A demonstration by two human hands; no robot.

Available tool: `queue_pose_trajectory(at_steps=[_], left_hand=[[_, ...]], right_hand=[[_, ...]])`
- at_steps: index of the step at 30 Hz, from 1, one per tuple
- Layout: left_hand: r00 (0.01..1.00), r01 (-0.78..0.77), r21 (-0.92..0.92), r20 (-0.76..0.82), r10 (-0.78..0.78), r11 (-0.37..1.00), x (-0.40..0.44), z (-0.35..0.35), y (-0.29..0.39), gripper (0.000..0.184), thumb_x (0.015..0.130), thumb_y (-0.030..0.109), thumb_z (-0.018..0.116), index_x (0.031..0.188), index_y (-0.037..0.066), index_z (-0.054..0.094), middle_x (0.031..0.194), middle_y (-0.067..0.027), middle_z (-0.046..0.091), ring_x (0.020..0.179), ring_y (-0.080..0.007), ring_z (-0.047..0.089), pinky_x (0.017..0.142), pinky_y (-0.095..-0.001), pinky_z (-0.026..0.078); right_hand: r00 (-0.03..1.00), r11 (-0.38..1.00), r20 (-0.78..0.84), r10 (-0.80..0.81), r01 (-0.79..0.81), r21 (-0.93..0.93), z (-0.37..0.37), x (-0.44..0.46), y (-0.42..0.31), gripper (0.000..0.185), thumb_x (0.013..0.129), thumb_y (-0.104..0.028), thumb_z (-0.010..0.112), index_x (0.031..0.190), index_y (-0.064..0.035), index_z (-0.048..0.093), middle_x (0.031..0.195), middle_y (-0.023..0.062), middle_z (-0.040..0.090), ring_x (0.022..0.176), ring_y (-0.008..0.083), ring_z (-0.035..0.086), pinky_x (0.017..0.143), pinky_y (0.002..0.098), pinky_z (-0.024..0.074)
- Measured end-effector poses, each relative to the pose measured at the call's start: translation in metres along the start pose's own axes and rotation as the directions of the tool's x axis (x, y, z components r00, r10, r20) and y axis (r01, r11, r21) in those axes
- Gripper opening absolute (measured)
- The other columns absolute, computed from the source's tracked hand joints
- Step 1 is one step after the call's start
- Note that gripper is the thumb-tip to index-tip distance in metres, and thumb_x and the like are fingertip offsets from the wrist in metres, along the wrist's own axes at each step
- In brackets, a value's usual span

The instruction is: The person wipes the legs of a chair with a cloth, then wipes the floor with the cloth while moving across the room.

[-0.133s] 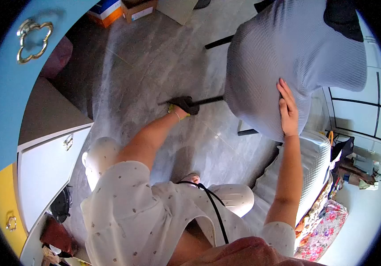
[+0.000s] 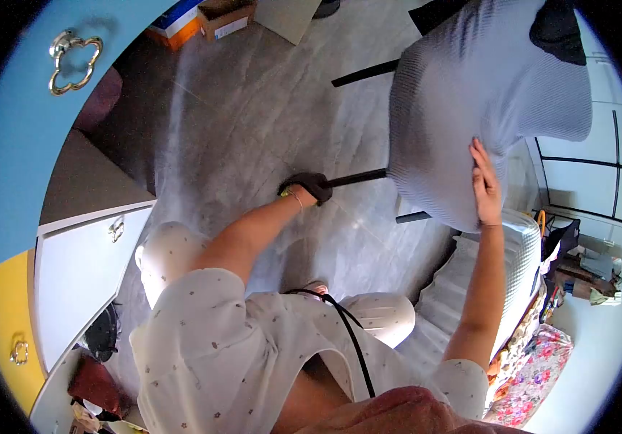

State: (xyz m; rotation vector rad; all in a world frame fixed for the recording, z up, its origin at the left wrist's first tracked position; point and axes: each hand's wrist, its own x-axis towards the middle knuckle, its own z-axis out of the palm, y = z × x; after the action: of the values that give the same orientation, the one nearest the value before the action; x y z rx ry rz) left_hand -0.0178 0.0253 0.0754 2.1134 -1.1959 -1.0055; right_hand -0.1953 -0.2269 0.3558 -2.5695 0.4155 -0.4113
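A chair (image 2: 441, 116) in a ribbed grey fabric cover is tipped over, its black legs pointing left. Around the end of one black chair leg (image 2: 358, 177), my left hand (image 2: 307, 191) is closed. Dark material with a yellow-green edge covers that hand; whether it is a glove or a cloth I cannot tell. My right hand (image 2: 487, 189) lies flat against the grey cover with its fingers stretched out. A black patch (image 2: 558, 32) shows at the chair's far top end.
White drawers (image 2: 90, 275) and a blue front with a metal handle (image 2: 74, 64) stand at the left. Cardboard boxes (image 2: 226, 20) sit on the grey tiled floor (image 2: 253, 108) at the back. A bed-like padded edge (image 2: 517, 253) runs along the right.
The chair appears a little farther right, and both hands have shifted right and slightly down with it. The view has also moved slightly. Both hands keep their contact.
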Motion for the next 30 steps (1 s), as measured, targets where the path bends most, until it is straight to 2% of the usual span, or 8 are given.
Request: queue_pose_trajectory(at_steps=[3, 6, 9, 12, 15, 19, 23, 30], left_hand=[[0.991, -0.128, -0.1, -0.04, 0.125, 0.987, 0.004, 0.022, 0.022, 0.031, 0.076, 0.036, 0.051, 0.079, 0.008, 0.064, 0.079, -0.0192, 0.063, 0.073, -0.0362, 0.062, 0.066, -0.0466, 0.047], [0.977, 0.02, 0.072, 0.211, -0.034, 0.997, -0.019, -0.019, 0.079, 0.031, 0.078, 0.036, 0.049, 0.081, 0.01, 0.065, 0.076, -0.0159, 0.065, 0.071, -0.0354, 0.063, 0.066, -0.0446, 0.049], [0.996, -0.046, 0.023, -0.077, 0.048, 0.999, -0.018, 0.001, 0.091, 0.032, 0.08, 0.04, 0.05, 0.08, 0.012, 0.066, 0.076, -0.0135, 0.065, 0.071, -0.0343, 0.063, 0.067, -0.0442, 0.049], [0.991, 0.053, 0.014, 0.122, -0.054, 0.998, -0.029, -0.024, 0.121, 0.032, 0.08, 0.041, 0.051, 0.084, 0.014, 0.068, 0.08, -0.0119, 0.066, 0.073, -0.0334, 0.064, 0.068, -0.0456, 0.049], [0.994, -0.108, 0.169, -0.01, 0.111, 0.98, -0.031, -0.01, 0.115, 0.033, 0.079, 0.041, 0.052, 0.088, 0.014, 0.068, 0.083, -0.0103, 0.066, 0.075, -0.0331, 0.064, 0.069, -0.0463, 0.049], [0.976, -0.219, 0.203, 0.053, 0.213, 0.954, -0.028, 0.012, 0.103, 0.034, 0.077, 0.041, 0.053, 0.09, 0.013, 0.068, 0.085, -0.0138, 0.066, 0.077, -0.0332, 0.064, 0.07, -0.0464, 0.05], [0.99, -0.075, 0.131, 0.126, 0.058, 0.989, -0.03, 0.033, 0.113, 0.031, 0.077, 0.036, 0.052, 0.084, 0.011, 0.069, 0.084, -0.0154, 0.066, 0.078, -0.0335, 0.064, 0.07, -0.0447, 0.05], [0.975, -0.134, 0.204, 0.201, 0.093, 0.97, -0.059, 0.048, 0.115, 0.033, 0.074, 0.037, 0.053, 0.088, 0.011, 0.069, 0.086, -0.0157, 0.066, 0.08, -0.0336, 0.064, 0.072, -0.0446, 0.05]], right_hand=[[0.995, 0.996, -0.034, 0.093, -0.093, 0.004, -0.044, -0.01, 0.002, 0.034, 0.094, -0.022, 0.045, 0.123, -0.006, 0.054, 0.133, 0.01, 0.048, 0.125, 0.0223, 0.04, 0.105, 0.0323, 0.0269], [0.886, 0.886, -0.029, 0.462, -0.461, 0.044, -0.069, -0.003, -0.02, 0.051, 0.09, -0.037, 0.052, 0.129, -0.004, 0.047, 0.13, 0.0171, 0.048, 0.122, 0.0252, 0.044, 0.103, 0.0304, 0.0291], [0.947, 0.94, -0.212, 0.242, -0.283, -0.191, -0.052, 0.013, -0.058, 0.068, 0.084, -0.048, 0.057, 0.133, -0.0041, 0.041, 0.129, 0.0211, 0.047, 0.119, 0.0278, 0.047, 0.101, 0.0333, 0.0327], [0.92, 0.891, -0.248, 0.302, -0.365, -0.27, -0.058, 0.006, -0.053, 0.081, 0.076, -0.055, 0.062, 0.136, -0.005, 0.038, 0.13, 0.0225, 0.045, 0.118, 0.0306, 0.047, 0.099, 0.0366, 0.0353], [0.913, 0.904, -0.218, 0.345, -0.386, -0.182, -0.065, -0.019, -0.048, 0.087, 0.072, -0.057, 0.065, 0.135, -0.0046, 0.038, 0.13, 0.0232, 0.045, 0.119, 0.0321, 0.047, 0.098, 0.0382, 0.0363], [0.9, 0.898, -0.298, 0.318, -0.387, -0.21, -0.06, -0.057, -0.044, 0.08, 0.073, -0.048, 0.068, 0.133, -0.0044, 0.041, 0.129, 0.0224, 0.045, 0.119, 0.0325, 0.047, 0.098, 0.0379, 0.0368], [0.876, 0.902, -0.335, 0.347, -0.41, -0.139, -0.058, -0.073, -0.055, 0.074, 0.074, -0.04, 0.069, 0.132, -0.0039, 0.042, 0.13, 0.0218, 0.045, 0.121, 0.0324, 0.044, 0.099, 0.0376, 0.0358], [0.923, 0.919, -0.304, 0.235, -0.313, -0.241, -0.05, -0.098, -0.072, 0.069, 0.07, -0.032, 0.072, 0.13, -0.0097, 0.046, 0.133, 0.0229, 0.042, 0.122, 0.0359, 0.043, 0.099, 0.0395, 0.0368]])
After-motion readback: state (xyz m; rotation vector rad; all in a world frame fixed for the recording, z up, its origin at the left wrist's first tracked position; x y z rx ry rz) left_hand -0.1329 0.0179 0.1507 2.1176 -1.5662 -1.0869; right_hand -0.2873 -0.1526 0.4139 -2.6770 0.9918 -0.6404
